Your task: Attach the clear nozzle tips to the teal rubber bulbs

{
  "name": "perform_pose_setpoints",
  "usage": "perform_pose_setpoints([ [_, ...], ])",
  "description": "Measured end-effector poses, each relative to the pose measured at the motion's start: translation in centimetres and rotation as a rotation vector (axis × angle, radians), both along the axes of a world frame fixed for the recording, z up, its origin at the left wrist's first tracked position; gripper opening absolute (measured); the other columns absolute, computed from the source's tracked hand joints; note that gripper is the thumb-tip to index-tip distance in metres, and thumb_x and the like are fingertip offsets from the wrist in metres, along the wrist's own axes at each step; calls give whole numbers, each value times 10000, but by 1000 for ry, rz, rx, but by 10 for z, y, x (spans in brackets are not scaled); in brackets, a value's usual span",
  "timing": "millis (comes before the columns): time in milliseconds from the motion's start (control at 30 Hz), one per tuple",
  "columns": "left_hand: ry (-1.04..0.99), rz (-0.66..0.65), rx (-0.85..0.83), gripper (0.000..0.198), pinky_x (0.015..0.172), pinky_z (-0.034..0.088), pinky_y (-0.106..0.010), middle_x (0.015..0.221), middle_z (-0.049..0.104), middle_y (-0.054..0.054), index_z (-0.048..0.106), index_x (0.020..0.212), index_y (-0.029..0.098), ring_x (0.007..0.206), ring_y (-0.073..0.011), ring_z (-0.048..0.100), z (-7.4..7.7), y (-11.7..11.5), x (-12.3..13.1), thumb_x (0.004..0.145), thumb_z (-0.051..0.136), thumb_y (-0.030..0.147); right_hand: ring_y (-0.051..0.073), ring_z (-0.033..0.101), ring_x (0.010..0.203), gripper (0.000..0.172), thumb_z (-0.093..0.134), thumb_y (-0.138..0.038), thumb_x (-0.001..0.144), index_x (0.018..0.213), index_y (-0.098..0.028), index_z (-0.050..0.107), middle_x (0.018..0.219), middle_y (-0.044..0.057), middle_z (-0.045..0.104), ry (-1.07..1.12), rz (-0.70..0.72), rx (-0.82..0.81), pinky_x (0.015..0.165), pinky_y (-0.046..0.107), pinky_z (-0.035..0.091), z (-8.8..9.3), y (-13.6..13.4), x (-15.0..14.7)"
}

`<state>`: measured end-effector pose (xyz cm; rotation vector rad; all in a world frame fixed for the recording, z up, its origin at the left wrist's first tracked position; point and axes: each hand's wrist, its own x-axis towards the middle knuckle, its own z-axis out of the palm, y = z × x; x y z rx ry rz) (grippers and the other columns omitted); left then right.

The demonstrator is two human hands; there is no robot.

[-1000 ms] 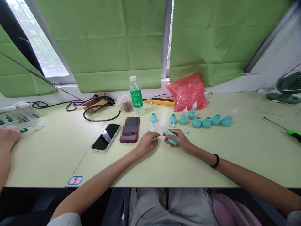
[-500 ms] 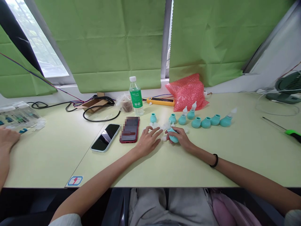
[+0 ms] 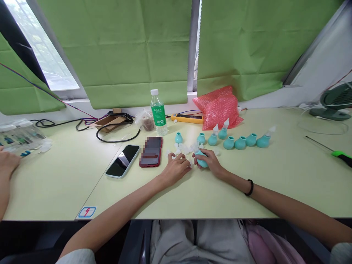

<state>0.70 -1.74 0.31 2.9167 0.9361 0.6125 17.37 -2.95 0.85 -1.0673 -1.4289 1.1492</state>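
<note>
My right hand [image 3: 213,163] is wrapped round a teal rubber bulb [image 3: 202,161], its neck pointing up and left. Just left of it, my left hand [image 3: 176,170] rests low over the table with fingers curled together; whatever they may hold is hidden. Small clear plastic tips [image 3: 183,148] lie scattered behind both hands, partly covered by the fingers. Farther back are open-necked bulbs, among them one on the left [image 3: 178,138] and another near the middle [image 3: 201,138]. To the right, several more bulbs stand in a row, and a tipped bulb [image 3: 263,141] leans at its end.
Two phones, one black-screened [image 3: 123,161] and one red-cased [image 3: 151,152], lie left of my hands. Behind stand a water bottle [image 3: 158,115] and a pink bubble-wrap bag [image 3: 220,110]. A screwdriver [image 3: 339,156] lies far right. Another person's hand [image 3: 9,161] is at far left.
My left hand has drawn its spread fingers together and dropped slightly among the clear tips. My right hand keeps its hold on the bulb, almost unmoved.
</note>
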Motion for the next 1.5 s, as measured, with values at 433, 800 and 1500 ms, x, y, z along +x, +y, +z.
perform_pose_setpoints([
  [433,-802,116,-512,176,680,432,-294,791,590,-51,581,754,136,740,-148,529,6,7,-5,617,601,245,80,409,444,79,475,-214,617,604,-141,503,517,-22,459,-259,-54,119,414,200,328,-9,-1,3],
  [800,-986,104,-1063,344,720,415,-265,793,638,-71,628,837,111,740,-159,560,7,18,-11,540,672,279,86,420,474,59,479,-195,576,585,-156,522,500,-23,483,-743,-157,412,477,194,311,-9,-5,2],
  [1500,-762,18,-1072,319,605,423,-231,664,626,-69,632,857,87,576,-107,529,14,21,-18,617,613,297,137,519,575,168,442,-251,680,739,-136,549,650,46,586,-1147,-177,710,497,234,267,-8,-9,5],
])
